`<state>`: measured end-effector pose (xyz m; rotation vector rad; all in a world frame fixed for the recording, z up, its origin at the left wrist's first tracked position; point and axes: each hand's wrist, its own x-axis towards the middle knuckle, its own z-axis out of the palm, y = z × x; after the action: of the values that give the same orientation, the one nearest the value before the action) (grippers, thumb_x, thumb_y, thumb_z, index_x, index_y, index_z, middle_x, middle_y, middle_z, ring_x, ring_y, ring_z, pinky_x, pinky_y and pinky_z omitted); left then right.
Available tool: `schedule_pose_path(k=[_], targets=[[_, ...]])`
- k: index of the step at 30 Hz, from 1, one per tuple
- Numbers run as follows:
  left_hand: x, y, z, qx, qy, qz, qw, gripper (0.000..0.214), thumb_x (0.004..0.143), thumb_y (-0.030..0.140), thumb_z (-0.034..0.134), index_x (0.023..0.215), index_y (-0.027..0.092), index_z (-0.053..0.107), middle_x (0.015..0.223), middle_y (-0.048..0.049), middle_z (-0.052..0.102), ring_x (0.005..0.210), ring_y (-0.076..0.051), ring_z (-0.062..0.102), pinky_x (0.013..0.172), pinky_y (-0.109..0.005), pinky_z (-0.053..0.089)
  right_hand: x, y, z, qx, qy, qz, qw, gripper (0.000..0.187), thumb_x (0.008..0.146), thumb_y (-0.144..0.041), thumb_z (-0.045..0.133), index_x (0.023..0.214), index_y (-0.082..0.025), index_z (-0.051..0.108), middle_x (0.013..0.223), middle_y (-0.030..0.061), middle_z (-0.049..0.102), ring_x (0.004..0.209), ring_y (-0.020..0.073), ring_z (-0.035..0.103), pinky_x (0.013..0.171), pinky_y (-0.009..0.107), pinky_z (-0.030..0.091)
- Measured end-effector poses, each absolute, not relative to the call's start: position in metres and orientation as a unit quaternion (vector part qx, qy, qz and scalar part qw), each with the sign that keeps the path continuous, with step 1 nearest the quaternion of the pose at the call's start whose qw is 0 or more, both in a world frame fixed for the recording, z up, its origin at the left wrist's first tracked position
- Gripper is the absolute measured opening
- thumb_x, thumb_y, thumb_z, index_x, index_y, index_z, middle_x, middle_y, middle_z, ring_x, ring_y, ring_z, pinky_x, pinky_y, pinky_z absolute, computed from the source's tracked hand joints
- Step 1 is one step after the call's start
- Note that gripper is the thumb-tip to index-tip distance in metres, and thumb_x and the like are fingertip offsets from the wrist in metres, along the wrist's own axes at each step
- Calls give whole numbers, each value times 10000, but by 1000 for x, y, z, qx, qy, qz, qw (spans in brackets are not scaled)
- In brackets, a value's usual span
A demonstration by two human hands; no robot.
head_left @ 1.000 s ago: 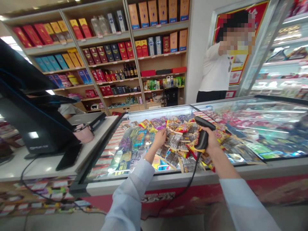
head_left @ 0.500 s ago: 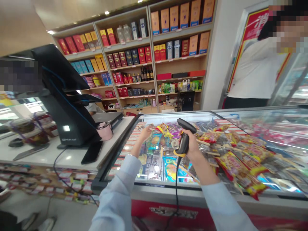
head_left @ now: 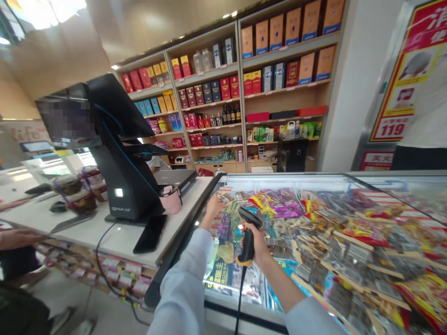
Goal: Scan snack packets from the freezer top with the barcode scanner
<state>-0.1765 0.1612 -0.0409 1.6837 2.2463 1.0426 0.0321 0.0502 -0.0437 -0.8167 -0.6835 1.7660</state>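
Right hand (head_left: 253,239) clenched around black handheld barcode scanner (head_left: 248,244), scanner head tilted up and left; both lower in view than in prior frame and nearer left hand (head_left: 215,207). Left fingers (head_left: 219,197) released and extended, nothing visibly grasped, above far-left snack packets (head_left: 279,204) inside glass-topped freezer chest (head_left: 286,177); contact with packets impossible to tell. Person in white shirt (head_left: 422,130) now torso only, at right edge. Another person's hand (head_left: 17,238) newly in view beside white checkout counter (head_left: 104,237).
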Motion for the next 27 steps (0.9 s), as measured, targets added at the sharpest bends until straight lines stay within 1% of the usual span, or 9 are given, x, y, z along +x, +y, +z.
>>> schedule_pose_path(k=[2, 5, 7, 9, 13, 16, 19, 23, 27], targets=[[-181, 173, -42, 591, 736, 326, 56, 816, 674, 444, 747, 1364, 174, 405, 1362, -143, 546, 1254, -250, 505, 1029, -322, 347, 31, 50, -48, -362, -286, 727, 509, 235, 625, -386, 687, 601, -185, 567, 446, -28, 536, 337, 107, 472, 339, 222, 390], [-185, 187, -47, 599, 754, 268, 27, 953, 635, 551, 735, 1403, 156, 331, 1361, -185, 533, 1289, -297, 467, 1086, -387, 266, 29, 51, -52, -384, -289, 720, 501, 254, 663, -384, 669, 559, -190, 543, 392, -21, 500, 331, 113, 466, 330, 217, 370], [-186, 192, -51, 584, 776, 237, 20, 1002, 614, 579, 734, 1408, 146, 305, 1321, -202, 557, 1281, -327, 467, 1091, -418, 243, 27, 52, -53, -388, -292, 718, 499, 264, 665, -380, 666, 540, -194, 526, 378, -22, 488, 319, 111, 453, 323, 218, 363], [-186, 195, -55, 576, 786, 223, 15, 1017, 599, 572, 745, 1406, 143, 297, 1313, -206, 553, 1288, -347, 451, 1087, -427, 244, 26, 53, -53, -385, -288, 713, 511, 250, 640, -378, 675, 551, -194, 530, 413, -22, 518, 316, 106, 450, 318, 222, 363], [-184, 192, -56, 582, 773, 252, 16, 1088, 566, 481, 791, 1430, 109, 244, 1359, -230, 461, 1294, -369, 429, 1071, -426, 287, 25, 52, -51, -372, -272, 712, 530, 238, 581, -382, 695, 591, -200, 542, 469, -27, 560, 324, 112, 469, 305, 229, 356], [-186, 184, -50, 594, 732, 331, 49, 1177, 508, 347, 833, 1456, 113, 176, 1390, -223, 361, 1265, -345, 460, 1054, -405, 343, 24, 52, -50, -365, -271, 717, 528, 228, 588, -374, 685, 563, -206, 533, 417, -34, 517, 315, 117, 460, 306, 232, 359], [-191, 171, -42, 598, 693, 397, 75, 1206, 461, 246, 849, 1453, 130, 173, 1402, -202, 309, 1284, -336, 434, 1063, -399, 363, 23, 50, -49, -364, -266, 718, 530, 213, 618, -355, 676, 544, -205, 544, 401, -29, 507, 318, 118, 465, 315, 232, 376], [-198, 145, -31, 598, 683, 417, 42, 1126, 486, 159, 827, 1430, 177, 214, 1446, -183, 280, 1337, -330, 373, 1092, -402, 358, 25, 46, -44, -347, -270, 725, 530, 215, 644, -340, 681, 543, -189, 567, 439, -15, 542, 328, 114, 483, 326, 229, 388], [-199, 114, -27, 552, 722, 416, 24, 1035, 522, 125, 812, 1399, 209, 270, 1485, -173, 268, 1393, -307, 315, 1109, -401, 359, 27, 41, -37, -324, -297, 732, 521, 228, 641, -342, 688, 534, -175, 576, 439, -12, 539, 331, 113, 493, 328, 224, 384]])
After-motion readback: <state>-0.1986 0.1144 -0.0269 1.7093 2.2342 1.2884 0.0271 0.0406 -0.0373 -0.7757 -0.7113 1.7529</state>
